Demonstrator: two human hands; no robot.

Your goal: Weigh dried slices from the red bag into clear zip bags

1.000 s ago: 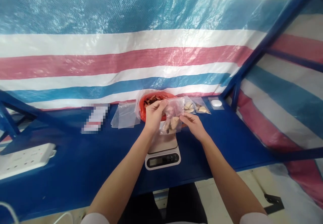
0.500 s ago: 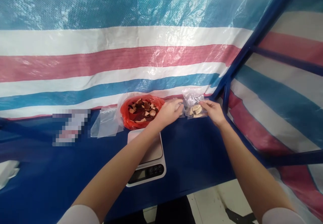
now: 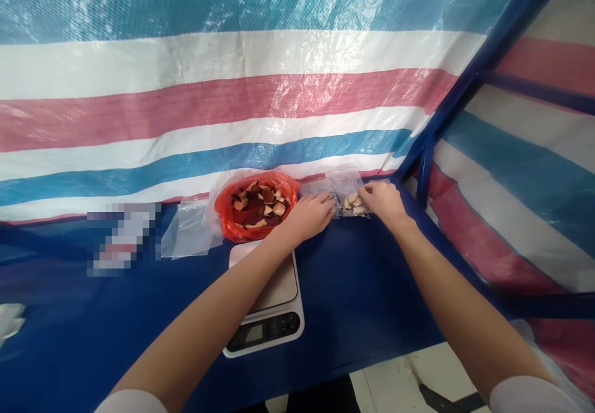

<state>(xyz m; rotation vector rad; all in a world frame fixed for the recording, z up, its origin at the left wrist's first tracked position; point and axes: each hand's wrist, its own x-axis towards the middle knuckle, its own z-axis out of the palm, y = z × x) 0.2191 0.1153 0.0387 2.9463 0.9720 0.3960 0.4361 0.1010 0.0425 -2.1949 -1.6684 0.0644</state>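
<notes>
Watching from my remote station, I see a clear plastic bag (image 3: 346, 186) of pale dried slices (image 3: 352, 203) lying at the blue table's (image 3: 367, 289) back edge, pinched by the right hand (image 3: 383, 205). The left hand (image 3: 311, 216) touches its left side (grip unclear from here). A red plastic bag (image 3: 253, 228) sits just beyond, behind a kitchen scale (image 3: 267, 301).

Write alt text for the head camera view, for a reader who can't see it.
The right hand pinches a small clear bag of pale dried pieces, with the left hand at its edge, on a blue table. Beside them are a red bag of brown pieces and a scale, before a striped tarp.
</notes>
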